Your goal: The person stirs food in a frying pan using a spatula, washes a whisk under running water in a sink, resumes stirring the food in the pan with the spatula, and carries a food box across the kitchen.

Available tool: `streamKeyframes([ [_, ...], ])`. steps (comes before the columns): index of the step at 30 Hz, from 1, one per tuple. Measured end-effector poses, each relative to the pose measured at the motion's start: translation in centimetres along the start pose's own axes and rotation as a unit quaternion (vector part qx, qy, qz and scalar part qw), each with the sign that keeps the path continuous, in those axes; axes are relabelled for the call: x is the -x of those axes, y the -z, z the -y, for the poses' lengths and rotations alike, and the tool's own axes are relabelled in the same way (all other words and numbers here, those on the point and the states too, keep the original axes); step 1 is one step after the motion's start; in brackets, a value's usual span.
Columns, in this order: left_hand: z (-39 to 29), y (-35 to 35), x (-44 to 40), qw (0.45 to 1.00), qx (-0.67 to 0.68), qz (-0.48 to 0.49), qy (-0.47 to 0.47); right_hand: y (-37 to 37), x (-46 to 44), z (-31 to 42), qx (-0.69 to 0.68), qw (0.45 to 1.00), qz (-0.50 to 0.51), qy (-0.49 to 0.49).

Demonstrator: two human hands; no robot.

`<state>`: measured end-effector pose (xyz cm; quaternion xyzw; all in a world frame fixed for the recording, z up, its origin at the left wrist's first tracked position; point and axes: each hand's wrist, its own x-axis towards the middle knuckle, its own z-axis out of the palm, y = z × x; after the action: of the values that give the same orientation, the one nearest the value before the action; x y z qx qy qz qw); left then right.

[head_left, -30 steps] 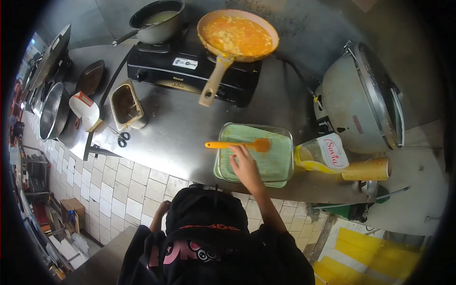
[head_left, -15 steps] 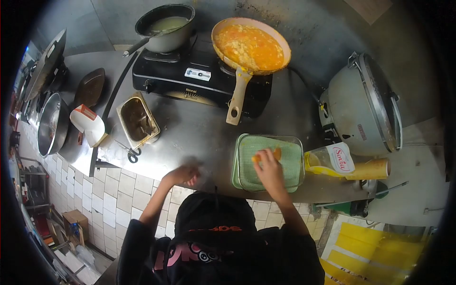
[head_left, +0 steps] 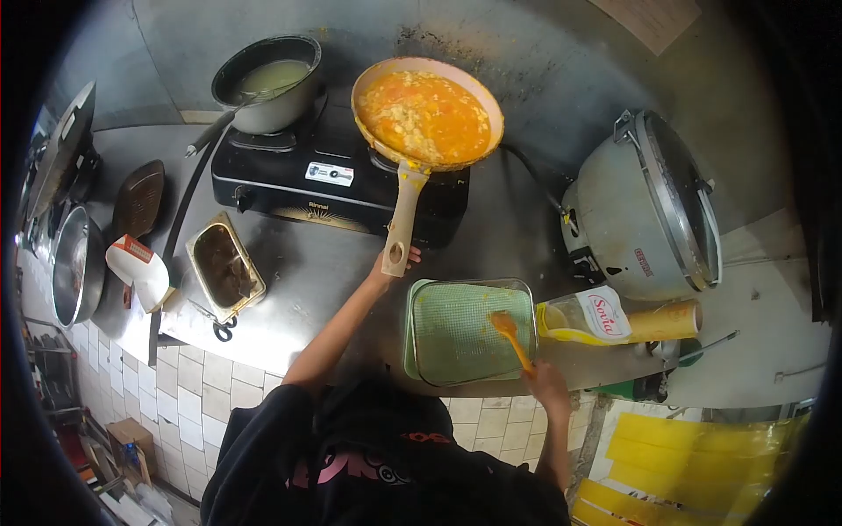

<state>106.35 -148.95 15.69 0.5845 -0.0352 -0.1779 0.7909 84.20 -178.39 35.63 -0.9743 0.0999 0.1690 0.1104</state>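
Observation:
My left hand (head_left: pixel 380 273) is at the end of the frying pan's long beige handle, its fingers curled under the handle and showing at its right side. The frying pan (head_left: pixel 496 131) sits on the right burner with a chunky orange-yellow, egg-like mixture (head_left: pixel 425 110) in it. My right hand (head_left: pixel 551 391) is closed round the handle end of a wooden spatula (head_left: pixel 507 328). The spatula's blade rests over the green tray (head_left: pixel 456 329) with a mesh surface, at the counter's front edge.
A black gas stove (head_left: pixel 263 186) also carries a pot (head_left: pixel 282 114) of pale liquid. Left lie a metal container (head_left: pixel 250 285), scissors (head_left: pixel 224 329), a paper carton (head_left: pixel 145 276) and a steel bowl (head_left: pixel 74 280). Right stand a large rice cooker (head_left: pixel 605 210) and an oil bottle (head_left: pixel 570 317).
My left hand has reached forward from the counter's edge to the pan handle. My right hand has drawn back toward me, now with the wooden spatula plainly visible. The whole view has shifted slightly.

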Motion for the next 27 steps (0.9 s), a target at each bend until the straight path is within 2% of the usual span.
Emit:
streamKeyframes([
  [1,0.1,-0.1,0.1,1.000,0.013,-0.004,-0.004,-0.4,-0.2,-0.2,0.025,0.999,0.040,0.017],
  [5,0.4,-0.9,0.0,0.997,0.071,-0.019,-0.033,0.8,-0.2,1.0,0.045,0.999,0.011,-0.021],
  [7,0.6,-1.2,0.0,0.992,0.116,-0.019,-0.053,3.8,0.2,2.5,0.008,0.999,-0.047,-0.002],
  [8,0.6,-1.5,0.0,0.989,0.134,-0.020,-0.060,5.8,0.3,3.6,0.010,0.999,-0.048,-0.001],
  [10,-0.4,-2.2,0.5,0.987,0.149,-0.029,-0.058,10.8,0.3,6.4,-0.088,0.995,-0.043,-0.007],
  [13,-3.3,-3.4,1.9,0.991,0.112,-0.075,-0.021,16.2,-0.7,10.2,-0.042,0.989,-0.115,0.081],
  [14,-2.1,-3.0,1.0,0.991,0.112,-0.075,-0.022,17.5,-1.6,10.8,-0.021,0.982,-0.140,0.128],
  [16,1.6,-2.0,-1.4,0.987,0.119,-0.072,-0.077,20.2,-3.8,13.4,-0.072,0.961,-0.175,0.202],
  [17,2.0,-1.9,-1.3,0.987,0.120,-0.073,-0.079,22.2,-4.4,15.6,-0.037,0.975,-0.136,0.171],
  [18,2.4,-2.0,-0.9,0.992,0.052,-0.060,-0.095,24.1,-5.2,17.7,-0.001,0.985,-0.097,0.139],
  [19,2.5,-1.8,-0.9,0.993,-0.016,-0.047,-0.110,25.3,-6.7,18.7,0.010,0.979,-0.083,0.186],
  [20,1.0,-1.5,-0.3,0.992,-0.017,-0.049,-0.112,26.4,-8.4,19.7,0.020,0.970,-0.070,0.231],
  [21,-2.0,-1.4,1.2,0.991,0.115,0.051,-0.052,27.3,-10.9,20.1,0.042,0.954,-0.046,0.294],
  [22,-4.6,-1.3,2.6,0.958,0.244,0.150,0.010,28.3,-13.4,20.4,0.062,0.933,-0.022,0.353],
  [23,-6.2,-1.1,3.1,0.959,0.228,0.161,0.051,29.3,-14.9,21.8,0.076,0.944,0.027,0.320],
  [24,-8.3,-1.3,3.7,0.959,0.227,0.161,0.052,30.1,-16.0,23.3,0.089,0.951,0.076,0.285],
  [26,-12.5,-2.0,4.8,0.906,0.362,0.155,0.153,30.9,-18.2,25.4,0.142,0.926,0.123,0.327],
  [27,-13.8,-2.1,5.3,0.906,0.362,0.154,0.154,30.9,-18.7,26.5,0.157,0.936,0.148,0.280],
])
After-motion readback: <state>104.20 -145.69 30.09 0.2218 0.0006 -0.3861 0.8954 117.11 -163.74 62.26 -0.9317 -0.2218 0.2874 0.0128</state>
